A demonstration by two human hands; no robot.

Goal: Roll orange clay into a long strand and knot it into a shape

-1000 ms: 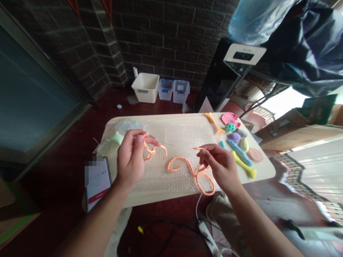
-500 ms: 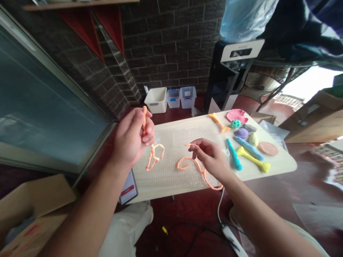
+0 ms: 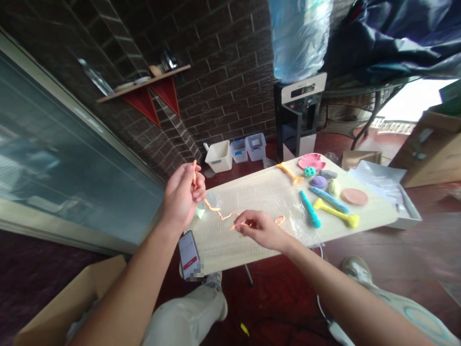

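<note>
My left hand [image 3: 184, 192] is raised over the table's left end, its fingers closed round an orange cord [image 3: 212, 208] whose tip pokes up above the thumb. From that fist the cord runs down and rightward in a loose, partly twisted line. My right hand [image 3: 261, 228], low over the middle of the table, pinches another stretch of orange cord, with a short end sticking out to the left of the fingertips. A small loop shows just beyond the right hand; the rest there is hidden. Under both lies clear bubble wrap [image 3: 248, 197] on the pale table [image 3: 223, 257].
Clay-like shapes stand to the right: a turquoise beaded stick [image 3: 309, 210], yellow bone [image 3: 336, 213], blue stick [image 3: 329, 199], orange bone [image 3: 289, 173] and pink dish [image 3: 311, 161]. A phone [image 3: 189, 254] lies at the near left corner. A water dispenser [image 3: 300, 113] stands behind.
My right hand has moved left and nearer to my left hand, drawing the cord with it. The loops that hung below my left hand have straightened out. The camera view has shifted.
</note>
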